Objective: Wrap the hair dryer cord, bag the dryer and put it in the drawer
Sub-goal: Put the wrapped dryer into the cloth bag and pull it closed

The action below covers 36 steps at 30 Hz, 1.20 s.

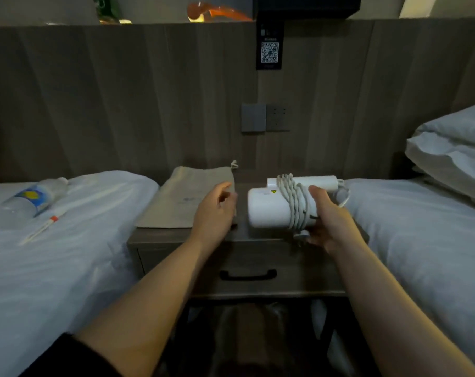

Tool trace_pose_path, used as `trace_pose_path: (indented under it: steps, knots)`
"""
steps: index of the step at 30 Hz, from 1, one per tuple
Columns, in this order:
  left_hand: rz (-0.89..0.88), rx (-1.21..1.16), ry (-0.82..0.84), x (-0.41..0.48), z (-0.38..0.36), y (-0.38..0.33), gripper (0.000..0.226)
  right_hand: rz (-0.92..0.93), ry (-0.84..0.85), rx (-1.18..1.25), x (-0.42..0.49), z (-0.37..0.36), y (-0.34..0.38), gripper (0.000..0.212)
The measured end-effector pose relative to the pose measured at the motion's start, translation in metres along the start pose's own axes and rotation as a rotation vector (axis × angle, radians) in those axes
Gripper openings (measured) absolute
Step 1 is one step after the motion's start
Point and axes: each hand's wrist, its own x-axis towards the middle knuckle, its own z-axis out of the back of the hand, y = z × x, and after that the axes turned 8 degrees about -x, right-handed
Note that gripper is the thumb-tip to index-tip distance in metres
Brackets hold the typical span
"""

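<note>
Right hand [329,219] fingers curl round the hair dryer [274,206], pinning its cord [294,198], while relaxed left hand [214,210] fingers near the bag [182,200].

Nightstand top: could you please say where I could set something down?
Bare wood shows in a narrow strip between the cloth bag and the hair dryer, and along the front of the nightstand. The left hand hovers beside that strip; the right hand grips the dryer.

I see, in dim light, a dark wood-grain wall panel [122,104] carrying a grey switch plate [253,117], a socket [278,117] just beside it and a QR-code placard [269,51] above, behind a nightstand [160,238] set between a left bed [67,268] and a right bed [421,240], both white-sheeted, the right one bearing stacked pillows [453,151].
</note>
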Motion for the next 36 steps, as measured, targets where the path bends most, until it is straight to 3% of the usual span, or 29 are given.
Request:
trace_pose_path:
  steps: [4, 7, 9, 11, 15, 18, 20, 23, 25, 27, 29, 30, 32, 36]
  knots:
    - [0.001, 0.299, -0.026, 0.047, -0.005, 0.036, 0.044, -0.057, -0.018, 0.106, 0.030, -0.014, -0.006, 0.029]
    - [0.087, 0.469, 0.112, 0.066, -0.015, 0.056, 0.050, -0.074, -0.016, 0.145, 0.042, -0.025, -0.004, 0.030]
    - [0.093, 0.575, 0.164, 0.069, -0.020, 0.065, 0.039, -0.089, -0.033, 0.152, 0.048, -0.027, -0.003, 0.030]
    - [0.044, 0.526, 0.170, 0.068, -0.022, 0.069, 0.030, -0.096, -0.052, 0.149, 0.051, -0.027, -0.003, 0.030]
    - [-0.016, 0.414, 0.281, 0.050, -0.007, 0.063, 0.035, -0.091, -0.072, 0.161, 0.048, -0.017, -0.006, 0.030]
    - [-0.067, 0.479, 0.048, 0.023, 0.009, 0.069, 0.027, -0.068, -0.099, 0.182, 0.042, -0.002, -0.010, 0.033]
    - [-0.038, 0.594, -0.167, 0.006, 0.013, 0.068, 0.039, -0.040, -0.130, 0.193, 0.036, 0.008, -0.014, 0.042]
    - [0.042, 0.778, -0.306, -0.001, 0.014, 0.057, 0.047, -0.036, -0.154, 0.200, 0.026, 0.017, -0.019, 0.051]
    - [-0.024, 0.781, -0.227, -0.005, 0.007, 0.047, 0.040, -0.049, -0.146, 0.190, 0.019, 0.018, -0.019, 0.051]
    - [-0.156, 0.720, 0.011, -0.013, -0.015, 0.042, 0.033, -0.069, -0.129, 0.183, 0.016, 0.020, -0.019, 0.049]
    - [-0.196, 0.702, 0.276, -0.022, -0.037, 0.041, 0.051, -0.085, -0.103, 0.182, 0.015, 0.023, -0.019, 0.042]
    - [-0.225, 0.738, 0.327, -0.022, -0.044, 0.043, 0.058, -0.093, -0.092, 0.190, 0.014, 0.025, -0.020, 0.038]
    - [-0.314, 0.757, 0.268, -0.018, -0.044, 0.048, 0.059, -0.108, -0.079, 0.206, 0.012, 0.030, -0.020, 0.036]
    - [-0.410, 0.555, 0.220, -0.012, -0.027, 0.056, 0.027, -0.093, -0.058, 0.162, 0.008, 0.041, -0.020, 0.051]
